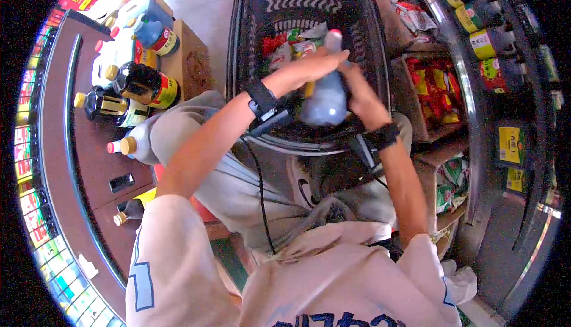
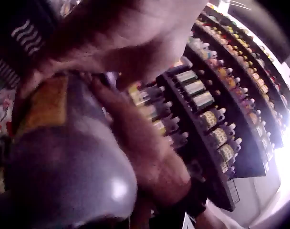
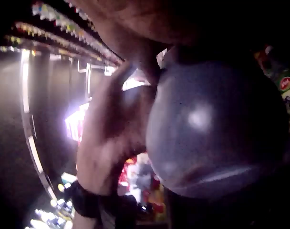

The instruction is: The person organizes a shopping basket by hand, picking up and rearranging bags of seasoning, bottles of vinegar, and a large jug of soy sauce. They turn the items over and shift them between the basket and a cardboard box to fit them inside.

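Note:
Both hands are on a large bottle point(image 1: 325, 98) with a dark grey, shiny body and a reddish cap, tilted over a black shopping basket point(image 1: 238, 59). My left hand point(image 1: 309, 70) reaches across its upper part, fingers around it near the neck. My right hand point(image 1: 364, 98) grips it from the right side. In the left wrist view, a yellow-orange label point(image 2: 48, 102) shows on the bottle beside the left hand. The rounded base fills much of the right wrist view, with the right hand point(image 3: 150, 24) above it. Several colourful packets point(image 1: 279, 44) lie inside the basket.
Several dark and pale bottles point(image 1: 146, 83) stand on the left beside a cardboard box point(image 1: 193, 59). On the right, a carton point(image 1: 431, 89) of red and yellow packets stands below a shelf of labelled bottles point(image 1: 491, 44). The basket stands between the person's knees.

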Demonstrator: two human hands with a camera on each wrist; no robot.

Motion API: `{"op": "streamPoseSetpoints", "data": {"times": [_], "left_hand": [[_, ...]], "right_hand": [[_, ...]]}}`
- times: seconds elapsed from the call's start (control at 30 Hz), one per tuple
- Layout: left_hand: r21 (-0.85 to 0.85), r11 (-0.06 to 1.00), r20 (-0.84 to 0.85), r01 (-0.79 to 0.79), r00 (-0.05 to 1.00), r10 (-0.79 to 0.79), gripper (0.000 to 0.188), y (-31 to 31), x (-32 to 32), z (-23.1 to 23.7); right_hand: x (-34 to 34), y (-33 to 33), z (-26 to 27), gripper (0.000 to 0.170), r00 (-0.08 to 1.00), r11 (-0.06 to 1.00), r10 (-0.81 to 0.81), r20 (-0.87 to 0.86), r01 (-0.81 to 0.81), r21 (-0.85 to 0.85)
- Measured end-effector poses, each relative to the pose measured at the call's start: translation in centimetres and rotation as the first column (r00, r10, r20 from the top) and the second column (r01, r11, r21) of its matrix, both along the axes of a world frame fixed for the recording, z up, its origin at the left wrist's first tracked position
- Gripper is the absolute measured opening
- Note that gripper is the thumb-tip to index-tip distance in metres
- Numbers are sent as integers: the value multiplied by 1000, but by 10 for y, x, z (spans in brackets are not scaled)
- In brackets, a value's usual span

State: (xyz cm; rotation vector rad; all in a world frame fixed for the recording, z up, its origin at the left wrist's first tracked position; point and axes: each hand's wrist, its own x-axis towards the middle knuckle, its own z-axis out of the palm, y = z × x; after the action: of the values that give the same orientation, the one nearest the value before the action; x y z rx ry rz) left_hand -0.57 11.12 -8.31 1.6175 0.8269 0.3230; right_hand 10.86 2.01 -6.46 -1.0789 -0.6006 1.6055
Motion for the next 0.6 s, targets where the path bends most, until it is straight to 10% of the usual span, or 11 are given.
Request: {"op": "streamPoseSetpoints", "data": {"times": [0.13, 0.2, 0.27, 0.3, 0.33, 0.37, 0.4, 0.43, 0.6], "left_hand": [[-331, 942, 320, -56, 932, 168, 44, -17, -12, -33], [-401, 916, 248, 29, 966, 78, 41, -27, -31, -15], [-234, 972, -3, -8, 1000, 7, 39, -32, -39, -3], [-119, 989, 60, 88, 995, -81, 38, -24, -52, -38], [3, 985, 111, 173, 979, -172, 37, -23, -54, -38], [-296, 953, -110, -57, 994, 25, 32, -16, -36, -40], [-369, 908, -105, -196, 980, 169, 26, 15, -24, -143], [-266, 954, -264, -140, 962, 67, 28, 20, -26, -139], [292, 876, -495, 385, 844, -206, 36, 6, -23, -77]], "right_hand": [[-19, 19, -22, 32, 985, 971, 135, 108, -110, -214], [-2, 11, -47, 31, 766, 841, 223, 602, -463, 278], [10, 12, -62, 31, 562, 511, -99, 821, -679, 527], [11, 6, -55, 30, 263, 619, -12, 965, -756, 214], [1, 10, -59, 40, 479, 575, -150, 865, -669, 471], [-6, 6, -62, 35, 644, 812, 145, 751, -511, 282], [-17, 10, -54, 30, 779, 916, 338, 529, -401, 5], [-28, 14, -46, 25, 909, 923, 323, 265, -240, -302], [-6, 0, -58, 25, 881, 898, 427, 203, -439, 17]]}}
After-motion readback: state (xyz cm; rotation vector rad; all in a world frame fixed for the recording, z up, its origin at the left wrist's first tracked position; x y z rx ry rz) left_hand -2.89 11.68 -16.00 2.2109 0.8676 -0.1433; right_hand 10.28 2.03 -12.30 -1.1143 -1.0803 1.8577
